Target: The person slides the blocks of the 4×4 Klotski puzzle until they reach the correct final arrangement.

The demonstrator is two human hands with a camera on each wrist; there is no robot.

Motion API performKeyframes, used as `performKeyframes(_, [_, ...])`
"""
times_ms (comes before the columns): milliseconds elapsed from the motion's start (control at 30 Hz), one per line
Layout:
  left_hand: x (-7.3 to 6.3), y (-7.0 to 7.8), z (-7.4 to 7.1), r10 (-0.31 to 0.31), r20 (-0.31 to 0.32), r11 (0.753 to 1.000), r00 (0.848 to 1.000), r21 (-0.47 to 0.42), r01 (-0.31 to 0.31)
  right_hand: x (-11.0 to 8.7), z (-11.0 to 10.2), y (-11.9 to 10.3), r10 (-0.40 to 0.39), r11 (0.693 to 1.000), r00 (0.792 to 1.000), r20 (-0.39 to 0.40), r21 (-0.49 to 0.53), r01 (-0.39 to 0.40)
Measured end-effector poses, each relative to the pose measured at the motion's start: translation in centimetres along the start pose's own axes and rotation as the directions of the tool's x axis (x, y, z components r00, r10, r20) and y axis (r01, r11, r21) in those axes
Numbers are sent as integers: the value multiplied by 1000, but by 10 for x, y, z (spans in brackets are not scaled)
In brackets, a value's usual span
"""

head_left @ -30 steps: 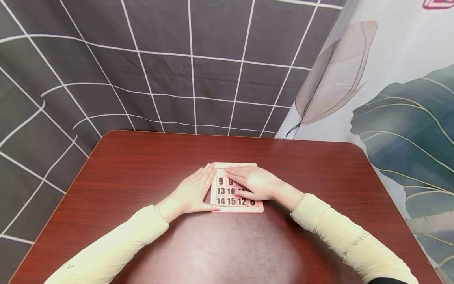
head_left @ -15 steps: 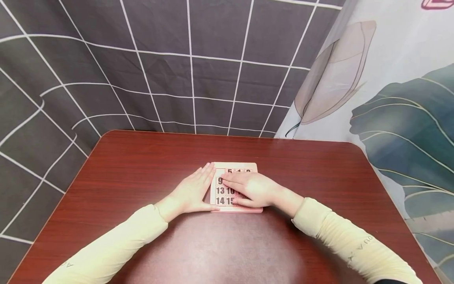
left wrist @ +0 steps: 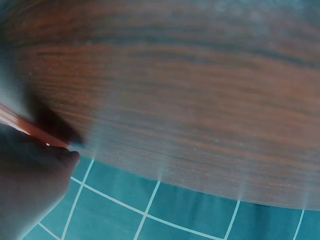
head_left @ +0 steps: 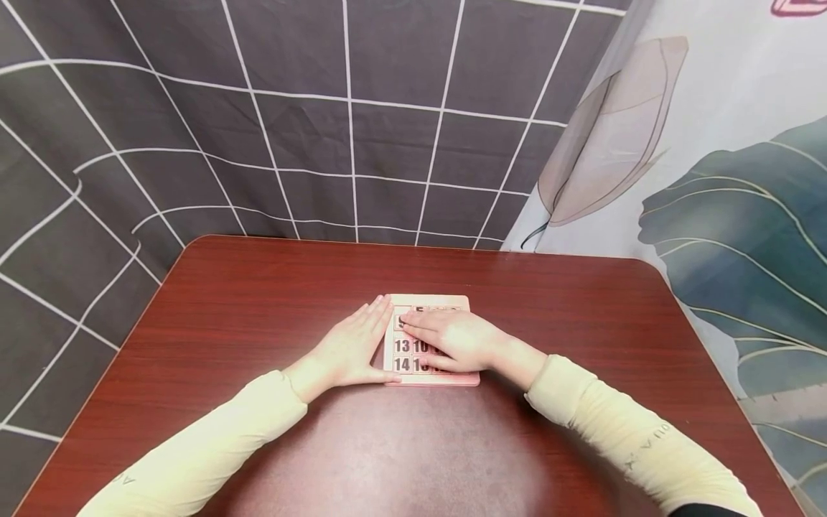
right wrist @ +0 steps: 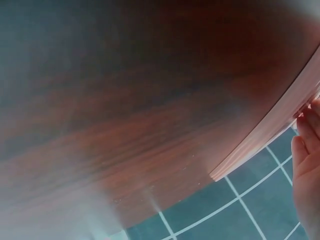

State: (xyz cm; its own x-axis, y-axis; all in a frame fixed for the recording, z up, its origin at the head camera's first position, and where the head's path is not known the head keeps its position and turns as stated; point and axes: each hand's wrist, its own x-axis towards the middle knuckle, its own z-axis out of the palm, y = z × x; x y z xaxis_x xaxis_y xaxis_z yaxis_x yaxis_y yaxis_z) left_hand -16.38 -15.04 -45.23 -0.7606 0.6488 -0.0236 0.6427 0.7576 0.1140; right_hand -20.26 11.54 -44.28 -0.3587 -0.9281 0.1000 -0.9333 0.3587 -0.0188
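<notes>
A flat number slide puzzle point(head_left: 429, 300) with a pale pink frame lies on the red-brown table. Along its left edge my left hand point(head_left: 352, 348) lies with straight fingers, the thumb at the near left corner. My right hand point(head_left: 465, 337) extends over the tiles from the right, its fingertips on the 9 tile point(head_left: 400, 323) in the left column. The 13 tile point(head_left: 402, 346) and 14 tile point(head_left: 402, 365) show below it; the palm hides most tiles to the right. In the right wrist view, the puzzle's side point(right wrist: 265, 135) appears beside the right fingers point(right wrist: 310, 125).
The table point(head_left: 271, 280) extends around the puzzle on all sides, with a bright glare in front of it. A dark grey curtain point(head_left: 310, 136) with white grid lines hangs behind the table. At the right hangs a pale curtain point(head_left: 711, 93) with leaf prints.
The right fingers have shifted from the top row to the left column. The 9 tile has slid up a little from its earlier place. The left hand stays where it was.
</notes>
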Motion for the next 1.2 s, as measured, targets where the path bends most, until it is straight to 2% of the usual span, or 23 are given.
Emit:
performKeyframes(333, [-1, 0, -1, 22, -11, 1000, 1000, -11, -22, 8, 1, 11, 59, 998, 997, 41, 26, -60])
performKeyframes(767, [0, 0, 0, 7, 27, 1000, 1000, -5, -6, -8, -8, -18, -51, 998, 999, -8, -27, 51])
performKeyframes(1000, [0, -2, 3, 13, 15, 1000, 1000, -2, -13, -14, -4, -24, -136, 990, 988, -71, -47, 133])
performKeyframes(1200, [1, -2, 4, 12, 14, 1000, 1000, 5, -12, -13, -3, -19, -116, 993, 991, -64, -46, 113])
